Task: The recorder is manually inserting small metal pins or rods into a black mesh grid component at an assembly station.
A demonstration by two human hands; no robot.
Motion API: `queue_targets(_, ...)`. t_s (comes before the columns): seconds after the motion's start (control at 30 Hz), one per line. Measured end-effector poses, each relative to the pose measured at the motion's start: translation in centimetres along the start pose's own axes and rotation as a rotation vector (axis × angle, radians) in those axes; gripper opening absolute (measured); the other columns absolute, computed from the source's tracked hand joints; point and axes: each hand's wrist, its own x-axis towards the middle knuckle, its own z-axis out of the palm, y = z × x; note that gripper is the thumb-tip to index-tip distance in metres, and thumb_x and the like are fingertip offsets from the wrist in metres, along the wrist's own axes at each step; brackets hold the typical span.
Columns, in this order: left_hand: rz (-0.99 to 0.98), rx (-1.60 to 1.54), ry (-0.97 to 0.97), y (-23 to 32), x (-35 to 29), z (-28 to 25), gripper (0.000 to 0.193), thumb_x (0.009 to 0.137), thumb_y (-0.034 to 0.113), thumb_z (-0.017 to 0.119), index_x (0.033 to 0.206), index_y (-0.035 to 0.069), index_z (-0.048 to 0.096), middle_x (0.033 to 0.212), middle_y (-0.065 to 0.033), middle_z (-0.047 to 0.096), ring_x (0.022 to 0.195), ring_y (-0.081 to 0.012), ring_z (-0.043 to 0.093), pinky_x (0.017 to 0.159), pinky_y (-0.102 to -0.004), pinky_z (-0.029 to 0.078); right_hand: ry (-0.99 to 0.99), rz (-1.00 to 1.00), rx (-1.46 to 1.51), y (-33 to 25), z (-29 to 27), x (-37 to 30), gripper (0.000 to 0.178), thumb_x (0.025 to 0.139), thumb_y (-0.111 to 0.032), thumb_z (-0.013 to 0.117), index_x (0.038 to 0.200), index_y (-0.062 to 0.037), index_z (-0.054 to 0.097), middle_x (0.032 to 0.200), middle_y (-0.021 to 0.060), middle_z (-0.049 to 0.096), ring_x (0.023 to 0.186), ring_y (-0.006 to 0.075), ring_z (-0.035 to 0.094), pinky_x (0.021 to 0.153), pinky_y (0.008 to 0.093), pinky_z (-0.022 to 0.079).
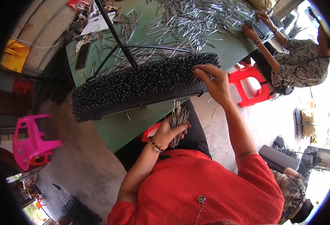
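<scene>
Perhaps rods (178,119) clasped mid-frame in the left hand (167,134) could spill if it slackens; the right hand's (218,84) grip, above, is unclear.

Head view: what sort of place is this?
Probably a hand-assembly workshop: loose metal rods heaped on a green table, a long black bristly block over it, and a second person handling a part on the right.

Metal rods (179,115) partly hidden by the left of the hands (168,133), black pole (114,33) cut off above
</scene>
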Motion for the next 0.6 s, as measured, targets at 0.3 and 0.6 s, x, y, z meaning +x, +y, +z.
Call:
queue_targets(0.3,-0.024,-0.011,0.008,-0.2,0.1,-0.3,0.033,0.083,0.006,0.059,0.114,0.001,0.048,0.088,-0.0075,0.059,0.070,-0.0096,0.055,0.055,-0.0214,0.047,-0.083,-0.122,-0.063,0.0,0.3,0.4,0.016,0.083,-0.013,0.059,0.092,0.0006,0.063,0.084,0.0123,0.062,0.076,0.0269,0.060,0.064,0.0318,0.045)
queue_targets(0.6,-0.039,-0.024,0.022,0.0,-0.1,-0.1,0.034,0.082,0.006,0.060,0.114,0.002,0.048,0.089,-0.0056,0.058,0.072,-0.0095,0.055,0.056,-0.0216,0.047,-0.242,-0.353,-0.238,1.4,0.9,0.4,0.018,0.081,-0.011,0.061,0.096,-0.0019,0.063,0.089,0.0116,0.059,0.083,0.0278,0.056,0.075,0.0354,0.043)
